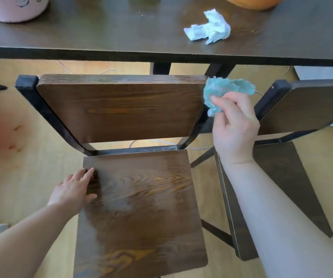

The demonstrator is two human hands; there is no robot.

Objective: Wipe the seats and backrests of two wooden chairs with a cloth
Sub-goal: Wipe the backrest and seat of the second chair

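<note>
Right hand grips a teal cloth beside the near chair's backrest; left hand rests flat, fingers relaxed, on its seat; crumpled tissue on the table behind; second chair just right.

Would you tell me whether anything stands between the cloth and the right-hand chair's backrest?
Nothing visible does. The right hand grips the teal cloth at the corner of the left chair's backrest, with only an open gap before the right chair's backrest.
</note>
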